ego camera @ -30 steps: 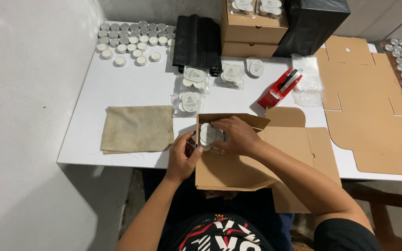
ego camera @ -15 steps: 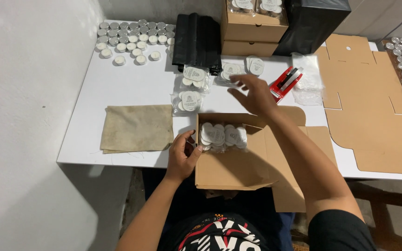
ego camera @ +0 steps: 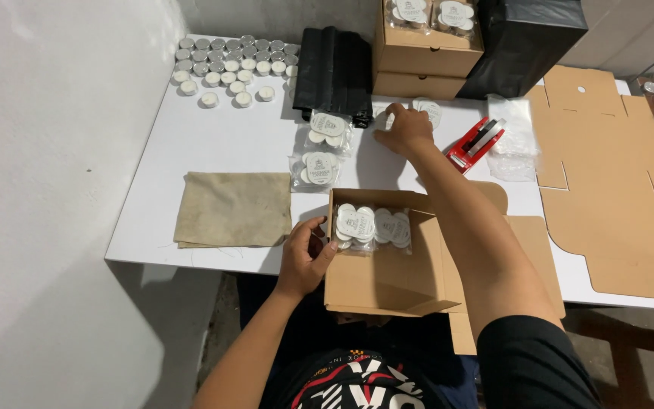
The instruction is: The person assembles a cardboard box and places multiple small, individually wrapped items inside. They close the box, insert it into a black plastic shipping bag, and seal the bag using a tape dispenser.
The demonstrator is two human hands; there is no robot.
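A small brown cardboard box (ego camera: 387,280) stands open at the near table edge, with clear packets of white tealight candles (ego camera: 372,226) lying inside. My left hand (ego camera: 306,256) grips the box's left wall. My right hand (ego camera: 405,130) is stretched far over the table, its fingers down on a clear candle packet (ego camera: 427,111) in front of the stacked boxes; whether it has closed on it I cannot tell. Two more candle packets (ego camera: 319,155) lie to its left.
A beige cloth (ego camera: 232,208) lies at the left. Loose tealights (ego camera: 228,64) fill the far left corner, beside black bags (ego camera: 336,72). Two stacked cardboard boxes (ego camera: 425,49), a red tape dispenser (ego camera: 475,144) and flat cardboard blanks (ego camera: 615,182) lie to the right.
My right hand left the box, where it set packets, and reached up across the table to the packet by the stacked boxes. My left hand stayed on the box.
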